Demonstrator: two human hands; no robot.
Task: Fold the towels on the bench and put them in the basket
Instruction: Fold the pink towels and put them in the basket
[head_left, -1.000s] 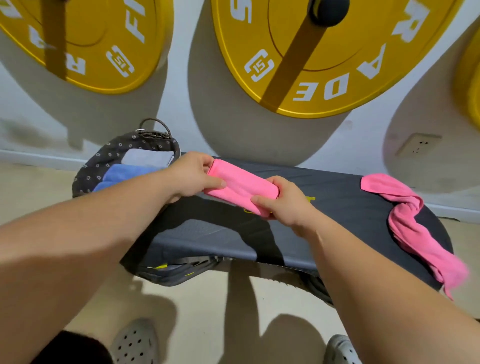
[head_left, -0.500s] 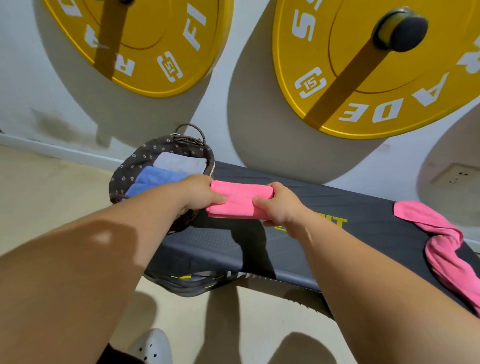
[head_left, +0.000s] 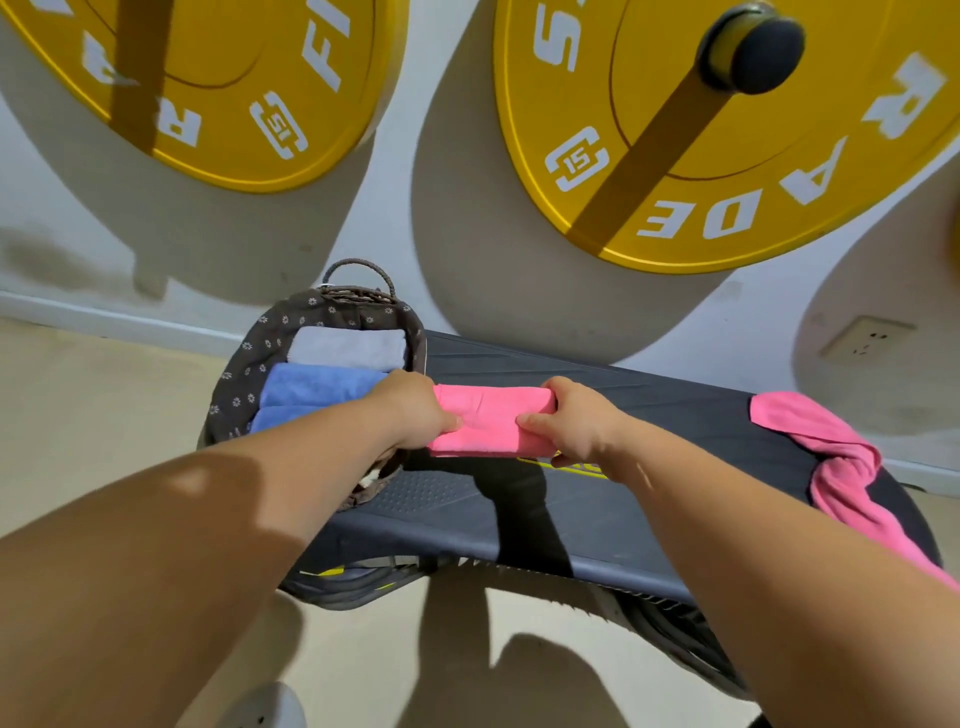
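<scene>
1. Fingers (head_left: 535, 420) of the right hand (head_left: 576, 426) are curled round the right end of the folded pink towel (head_left: 485, 423), thumb on top. The left hand (head_left: 410, 410) pinches the other end the same way.
2. The towel hangs level between the 2 hands, just above the dark bench (head_left: 649, 415). Its left end is at the near rim of the basket (head_left: 234, 384).
3. Done so far, as it looks: a grey towel (head_left: 345, 345) and what seem to be 2 blue towels (head_left: 311, 387) lie folded side by side in the basket, and this pink one is folded and on its way in.
4. Left to do: set the held towel in the basket, probably in the gap nearest the person. Then fold and store the crumpled pink towel (head_left: 831, 457), which sprawls over the bench's right end with 1 corner hanging off the edge.
5. Against the frame 1 s ago, the held towel has gone from tilted down to the right to level. The grip at both ends is unchanged, and the crumpled towel has not moved.
</scene>
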